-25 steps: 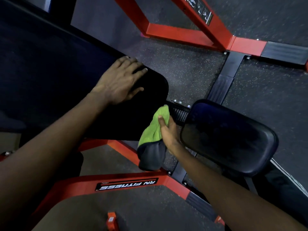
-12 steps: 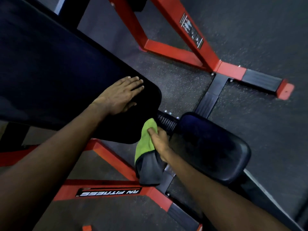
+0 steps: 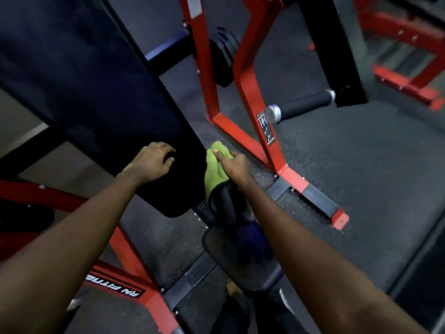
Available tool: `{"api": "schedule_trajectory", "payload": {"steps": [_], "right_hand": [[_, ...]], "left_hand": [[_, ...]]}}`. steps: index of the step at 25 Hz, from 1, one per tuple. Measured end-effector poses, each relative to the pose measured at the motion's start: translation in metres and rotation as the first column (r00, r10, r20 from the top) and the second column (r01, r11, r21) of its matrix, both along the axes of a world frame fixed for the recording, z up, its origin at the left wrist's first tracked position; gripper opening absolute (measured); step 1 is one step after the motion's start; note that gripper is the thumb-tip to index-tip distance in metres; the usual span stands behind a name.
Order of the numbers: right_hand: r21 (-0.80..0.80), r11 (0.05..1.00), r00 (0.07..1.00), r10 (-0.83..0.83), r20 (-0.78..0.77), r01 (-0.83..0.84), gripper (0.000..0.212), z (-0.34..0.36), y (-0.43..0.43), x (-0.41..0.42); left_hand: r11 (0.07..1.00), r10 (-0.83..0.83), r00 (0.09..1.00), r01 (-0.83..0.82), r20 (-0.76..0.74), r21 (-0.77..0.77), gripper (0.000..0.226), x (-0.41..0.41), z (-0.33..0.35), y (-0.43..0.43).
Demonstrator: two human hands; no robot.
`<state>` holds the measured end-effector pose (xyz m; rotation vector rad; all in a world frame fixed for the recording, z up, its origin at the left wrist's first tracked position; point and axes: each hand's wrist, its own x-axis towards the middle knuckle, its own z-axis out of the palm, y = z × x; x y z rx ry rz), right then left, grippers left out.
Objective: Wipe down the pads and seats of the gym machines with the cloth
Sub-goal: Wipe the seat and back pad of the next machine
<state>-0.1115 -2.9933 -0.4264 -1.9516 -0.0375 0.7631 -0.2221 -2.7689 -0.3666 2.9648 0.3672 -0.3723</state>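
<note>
Left of centre, the left hand rests on the back pad, holding nothing, fingers bent where they lay flat before. The right hand grips the cloth, which has risen from beside the seat to the pad's right edge. Bare floor lies between there and the red frame.
</note>
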Motion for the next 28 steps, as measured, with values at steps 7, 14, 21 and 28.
{"api": "schedule_trajectory", "payload": {"steps": [7,14,21,28], "right_hand": [[-0.093,0.982,0.953,0.182,0.240,-0.164,0.069,0.136,0.034,0.025],[-0.053,0.944,0.831,0.311,0.461,-0.324,0.078,0.260,0.095,0.024],[-0.042,0.838,0.682,0.470,0.561,-0.544,0.081,0.321,0.123,-0.016],[0.001,0.614,0.475,0.611,0.633,-0.789,0.076,0.368,0.151,-0.107]], "left_hand": [[0.916,0.367,0.919,-0.329,0.143,-0.230,0.034,-0.017,0.128,0.007],[0.860,0.508,0.784,-0.439,0.357,-0.260,0.032,-0.071,0.216,0.008],[0.700,0.697,0.557,-0.665,0.453,-0.260,0.032,-0.167,0.270,-0.009],[0.466,0.811,0.279,-0.840,0.515,-0.279,0.030,-0.285,0.309,-0.072]]}}
